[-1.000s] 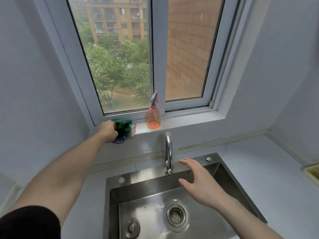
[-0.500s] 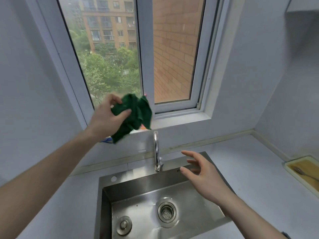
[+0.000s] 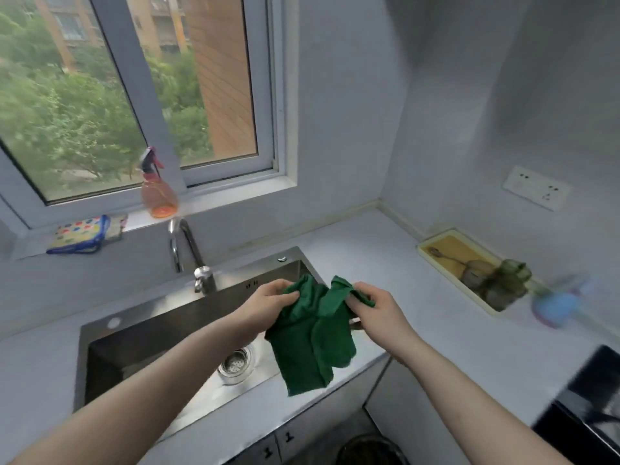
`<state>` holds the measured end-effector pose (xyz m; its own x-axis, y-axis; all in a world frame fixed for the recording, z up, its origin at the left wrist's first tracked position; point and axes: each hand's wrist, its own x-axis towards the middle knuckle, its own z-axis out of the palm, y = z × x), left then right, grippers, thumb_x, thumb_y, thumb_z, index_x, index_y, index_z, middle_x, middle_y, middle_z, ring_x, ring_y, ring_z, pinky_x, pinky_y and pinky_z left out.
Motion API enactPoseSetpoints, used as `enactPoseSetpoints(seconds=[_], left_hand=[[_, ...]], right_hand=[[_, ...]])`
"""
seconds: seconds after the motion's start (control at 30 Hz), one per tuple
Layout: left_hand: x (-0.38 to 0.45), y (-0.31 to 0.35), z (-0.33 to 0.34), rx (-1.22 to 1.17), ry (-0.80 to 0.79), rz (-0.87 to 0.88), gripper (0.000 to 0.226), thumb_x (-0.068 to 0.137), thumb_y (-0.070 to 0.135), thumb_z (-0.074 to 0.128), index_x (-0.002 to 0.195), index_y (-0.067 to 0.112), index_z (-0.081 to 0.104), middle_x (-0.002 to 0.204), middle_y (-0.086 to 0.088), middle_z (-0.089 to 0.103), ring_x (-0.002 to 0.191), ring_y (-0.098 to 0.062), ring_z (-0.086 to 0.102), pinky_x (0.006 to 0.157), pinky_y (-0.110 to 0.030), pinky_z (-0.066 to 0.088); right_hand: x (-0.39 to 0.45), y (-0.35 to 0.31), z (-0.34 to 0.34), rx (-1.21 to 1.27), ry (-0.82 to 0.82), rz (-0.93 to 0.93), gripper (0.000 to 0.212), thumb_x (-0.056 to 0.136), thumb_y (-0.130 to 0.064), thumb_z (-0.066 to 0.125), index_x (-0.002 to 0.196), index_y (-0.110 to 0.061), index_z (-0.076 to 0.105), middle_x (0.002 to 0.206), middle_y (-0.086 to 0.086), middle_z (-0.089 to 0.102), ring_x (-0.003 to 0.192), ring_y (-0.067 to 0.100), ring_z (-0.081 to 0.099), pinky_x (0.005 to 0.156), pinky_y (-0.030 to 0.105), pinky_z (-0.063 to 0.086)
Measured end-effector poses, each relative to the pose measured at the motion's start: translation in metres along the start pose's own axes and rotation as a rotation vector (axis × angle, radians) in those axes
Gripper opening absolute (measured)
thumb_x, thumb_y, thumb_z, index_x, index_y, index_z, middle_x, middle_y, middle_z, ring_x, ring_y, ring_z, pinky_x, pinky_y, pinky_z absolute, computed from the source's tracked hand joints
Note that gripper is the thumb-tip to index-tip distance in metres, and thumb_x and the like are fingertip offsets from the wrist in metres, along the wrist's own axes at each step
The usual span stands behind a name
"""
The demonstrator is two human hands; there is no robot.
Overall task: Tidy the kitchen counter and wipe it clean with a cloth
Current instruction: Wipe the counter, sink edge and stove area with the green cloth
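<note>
Green cloth (image 3: 310, 333), held above the sink (image 3: 141, 333), top edge pinched by left hand (image 3: 268, 305) and right hand (image 3: 379, 308); risk: loose hem dipping into the wet basin, or one pinch slipping.

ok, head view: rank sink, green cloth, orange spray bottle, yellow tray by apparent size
1. sink, largest by far
2. green cloth and yellow tray: close in apparent size, and the cloth hangs nearer the camera, so unranked
3. orange spray bottle, smallest, though it stands farthest back on the sill
</note>
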<state>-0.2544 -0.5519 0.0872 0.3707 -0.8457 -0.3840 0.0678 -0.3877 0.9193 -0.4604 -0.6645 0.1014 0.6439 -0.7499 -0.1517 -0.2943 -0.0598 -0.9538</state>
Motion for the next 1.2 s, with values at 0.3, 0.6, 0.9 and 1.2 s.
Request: enactPoseSetpoints(seconds=[0.3,0.6,0.9,1.2], left_hand=[[0.066,-0.030,0.090,0.107,0.167,-0.070,0.012,0.104,0.024,0.053,0.108,0.014,0.056,0.105,-0.020,0.070,0.079,-0.032,0.070,0.070,-0.046,0.060],[0.161,-0.005,0.120,0.430,0.027,-0.018,0.044,0.098,0.018,0.054,0.138,0.036,0.047,0.116,0.000,0.058,0.099,-0.024,0.066,0.088,-0.040,0.060],[0.233,0.046,0.188,0.893,-0.263,0.469,0.058,0.077,0.047,0.068,0.131,0.034,0.051,0.130,0.009,0.050,0.118,-0.014,0.051,0.099,-0.035,0.048],[0.260,0.066,0.269,0.622,-0.244,0.288,0.048,0.066,0.071,0.073,0.079,0.027,0.057,0.069,0.010,0.068,0.069,-0.011,0.065,0.065,-0.034,0.056]], right_hand=[[0.002,0.057,-0.105,-0.265,0.269,0.019,0.032,0.098,-0.016,0.054,0.087,-0.039,0.073,0.079,-0.014,0.072,0.073,0.011,0.064,0.064,0.023,0.048],[0.049,0.091,-0.186,-0.365,0.444,0.163,0.027,0.093,-0.017,0.056,0.106,-0.029,0.077,0.099,-0.008,0.075,0.087,0.017,0.068,0.073,0.029,0.054],[0.107,0.061,-0.217,-0.433,0.510,0.065,0.007,0.083,-0.022,0.074,0.086,-0.027,0.078,0.083,-0.018,0.069,0.082,-0.002,0.061,0.067,0.016,0.044],[0.151,0.033,-0.249,-0.286,0.617,0.075,0.019,0.074,-0.033,0.069,0.074,-0.016,0.061,0.070,0.005,0.068,0.071,0.028,0.070,0.067,0.052,0.060]])
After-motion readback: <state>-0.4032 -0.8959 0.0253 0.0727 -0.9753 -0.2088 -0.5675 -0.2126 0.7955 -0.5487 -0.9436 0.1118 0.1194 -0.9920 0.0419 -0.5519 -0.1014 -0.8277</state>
